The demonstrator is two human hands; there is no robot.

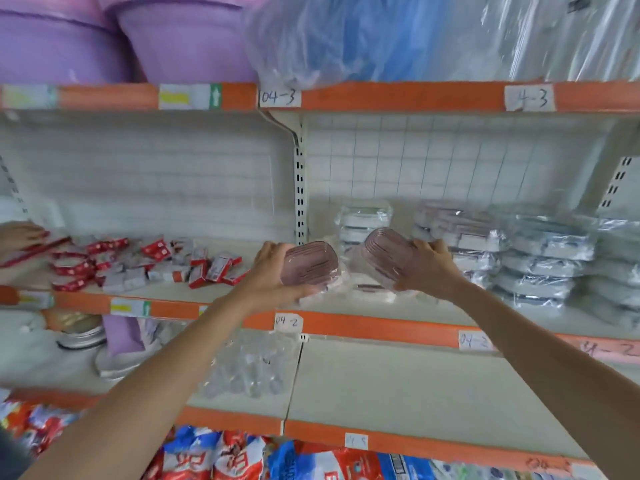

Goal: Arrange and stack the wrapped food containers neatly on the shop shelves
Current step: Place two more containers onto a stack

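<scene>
Head view: the left hand (273, 271) grips a pink wrapped container (309, 263), fingers curled over its near edge and thumb underneath, holding it tilted on edge so that its ribbed face turns toward the camera. The right hand (427, 268) grips a second pink wrapped container (388, 254) in the same way, tilted, fingers curled over its right side. The two containers hang close together but apart, just above the front of the middle shelf (381, 325), whose orange edge carries a paper tag reading 04-2.

Below and between the hands, more wrapped containers (363, 289) lie flat on that shelf. Behind the right hand stands a short stack of white wrapped containers (363, 221) against the back panel. To the right sit a stack with pinkish lids (460, 226) and, further right, taller stacks of grey-blue wrapped containers (543, 261).

On the left bay of the same shelf small red and white boxes (152, 263) lie scattered. Another person's hand (19, 235) shows at the far left edge. Purple tubs (180, 39) fill the top shelf, and clear plastic pieces (249, 368) rest on the shelf beneath.
</scene>
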